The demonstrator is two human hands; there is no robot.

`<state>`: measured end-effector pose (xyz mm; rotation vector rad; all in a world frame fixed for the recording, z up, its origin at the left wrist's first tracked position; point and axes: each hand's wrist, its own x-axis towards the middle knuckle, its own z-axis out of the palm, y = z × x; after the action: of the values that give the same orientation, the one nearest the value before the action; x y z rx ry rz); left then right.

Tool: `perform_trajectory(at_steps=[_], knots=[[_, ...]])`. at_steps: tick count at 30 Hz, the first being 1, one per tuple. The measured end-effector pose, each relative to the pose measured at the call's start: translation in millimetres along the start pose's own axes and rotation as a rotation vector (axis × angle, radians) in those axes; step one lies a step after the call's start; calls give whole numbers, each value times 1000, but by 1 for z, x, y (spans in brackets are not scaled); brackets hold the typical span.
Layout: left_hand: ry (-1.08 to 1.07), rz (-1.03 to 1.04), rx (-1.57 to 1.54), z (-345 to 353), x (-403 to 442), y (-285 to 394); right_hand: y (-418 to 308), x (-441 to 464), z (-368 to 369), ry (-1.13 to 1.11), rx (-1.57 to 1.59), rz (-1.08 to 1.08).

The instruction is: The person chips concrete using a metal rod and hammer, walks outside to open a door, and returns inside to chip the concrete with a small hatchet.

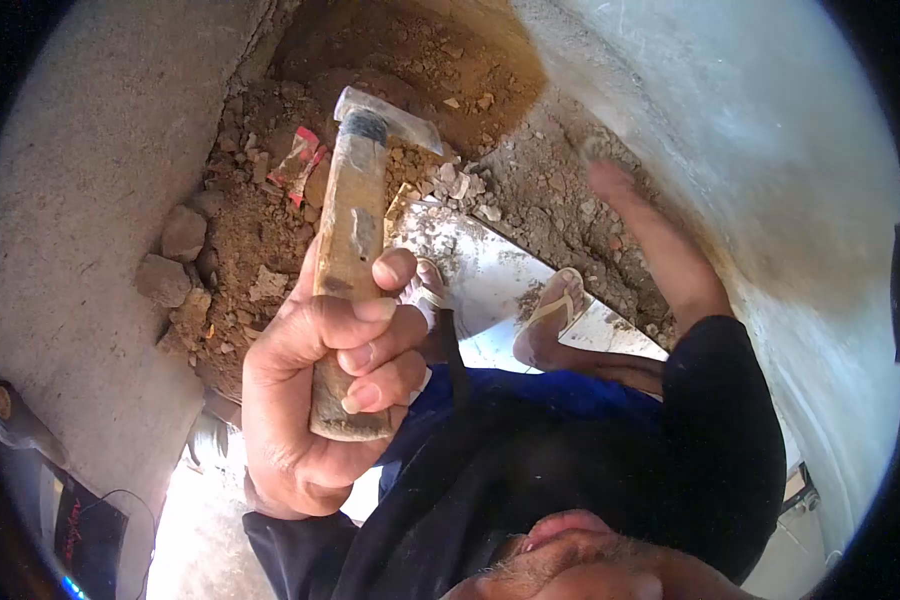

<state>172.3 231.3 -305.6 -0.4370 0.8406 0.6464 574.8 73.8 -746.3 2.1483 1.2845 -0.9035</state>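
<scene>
My left hand [335,375] is wrapped round the worn wooden handle of a hammer [355,215]. The hammer is raised close to the camera with its narrow metal head [395,118] at the top, and a dark band circles the handle just below the head. My right hand [610,180] reaches down to the rubble [550,180] beside the pale wall. It is small and blurred there, its fingers hard to make out, and a greyish patch at its tip cannot be identified.
Curved walls [100,200] close in on both sides. Broken stones [165,280], loose brown soil [260,240] and a red wrapper [298,165] lie at the left. My feet, in flip-flops [565,305], stand on a white, dirt-strewn slab [490,260].
</scene>
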Motion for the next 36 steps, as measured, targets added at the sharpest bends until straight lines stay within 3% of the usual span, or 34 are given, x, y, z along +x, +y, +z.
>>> perform_trajectory(at_steps=[3,4,7,10,13,15,17,19,22,24,25,27,29,32,33,36], knots=[[26,48,28,4,0,1,56,-55,-6,-559,-689,17],[9,52,14,2,-2,2,63,-67,-8,-638,-786,-9],[-45,60,-25,0,-3,5,40,-82,-24,-436,-657,-8],[-74,46,-2,7,4,3,-25,-61,-39,51,-364,-189],[-40,40,10,11,5,0,-122,-39,-75,194,-132,-261],[21,21,-13,12,5,-2,-133,-8,-62,217,23,-206],[19,-2,8,9,4,-1,-113,27,-20,127,172,-75],[18,-27,14,5,3,3,-80,-34,-46,29,114,14],[25,-16,-22,1,0,8,49,-24,42,-48,93,197],[28,13,-43,1,-3,10,88,-67,23,-143,-416,35],[28,29,-56,3,-4,12,86,-75,7,-121,-432,41],[26,57,-85,7,-6,14,51,-90,-30,-81,-462,51],[18,43,-82,9,-6,17,-1,-73,-57,-68,-471,-143],[22,53,-100,10,-7,17,-114,-24,-75,160,-168,-245],[23,59,-108,10,-7,16,-155,-14,-84,279,-85,-400],[14,69,-117,7,-7,11,-239,39,-94,312,-152,-545]])
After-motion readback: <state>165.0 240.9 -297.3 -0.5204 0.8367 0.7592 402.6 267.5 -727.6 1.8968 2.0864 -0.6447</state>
